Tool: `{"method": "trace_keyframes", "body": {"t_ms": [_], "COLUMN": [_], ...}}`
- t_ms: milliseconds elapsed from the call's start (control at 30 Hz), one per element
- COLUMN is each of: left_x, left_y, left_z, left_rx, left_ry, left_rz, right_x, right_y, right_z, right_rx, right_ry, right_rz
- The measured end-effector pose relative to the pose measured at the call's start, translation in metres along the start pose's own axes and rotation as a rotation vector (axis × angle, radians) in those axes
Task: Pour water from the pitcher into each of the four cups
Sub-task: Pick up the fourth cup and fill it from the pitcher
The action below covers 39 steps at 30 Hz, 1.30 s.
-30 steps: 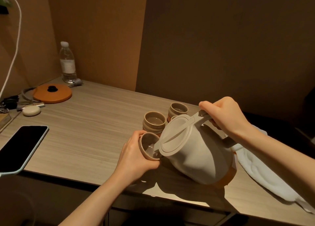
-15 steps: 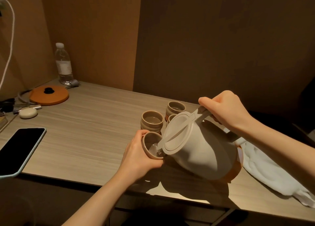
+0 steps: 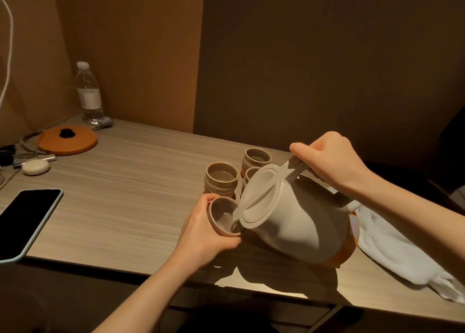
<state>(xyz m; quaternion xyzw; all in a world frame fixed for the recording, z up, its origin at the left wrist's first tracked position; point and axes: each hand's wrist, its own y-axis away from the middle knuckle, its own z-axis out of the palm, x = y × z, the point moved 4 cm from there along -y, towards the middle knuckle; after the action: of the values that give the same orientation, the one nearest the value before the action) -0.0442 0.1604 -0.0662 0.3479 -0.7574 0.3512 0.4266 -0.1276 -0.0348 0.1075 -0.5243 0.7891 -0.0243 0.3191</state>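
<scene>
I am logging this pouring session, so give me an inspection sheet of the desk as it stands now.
Surface: wood-grain desk, lit from above.
Job's things: beige lidded pitcher tilted, spout over the held beige cup, water visible inside; three more ribbed beige cups behind.
Clutter: black phone, orange round lid, clear plastic bottle, white oval case, white cloth.
Hands: left hand grips the cup; right hand grips the pitcher handle.
Cables: white cord on the wall; grey cable.
Surroundings: brown walls.

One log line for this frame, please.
pouring | right hand tilts pitcher | left hand holds cup | water entering
</scene>
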Motion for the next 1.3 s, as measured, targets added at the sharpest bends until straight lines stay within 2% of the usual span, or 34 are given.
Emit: {"method": "trace_keyframes", "body": {"t_ms": [1300], "left_x": [-0.0054], "left_y": [-0.001], "left_z": [0.0084], "left_rx": [-0.006], "left_ry": [0.058], "left_rz": [-0.024], "right_x": [0.0047], "right_y": [-0.0025], "right_z": [-0.0027], "right_rx": [0.003], "right_ry": [0.017], "right_rz": [-0.032]}}
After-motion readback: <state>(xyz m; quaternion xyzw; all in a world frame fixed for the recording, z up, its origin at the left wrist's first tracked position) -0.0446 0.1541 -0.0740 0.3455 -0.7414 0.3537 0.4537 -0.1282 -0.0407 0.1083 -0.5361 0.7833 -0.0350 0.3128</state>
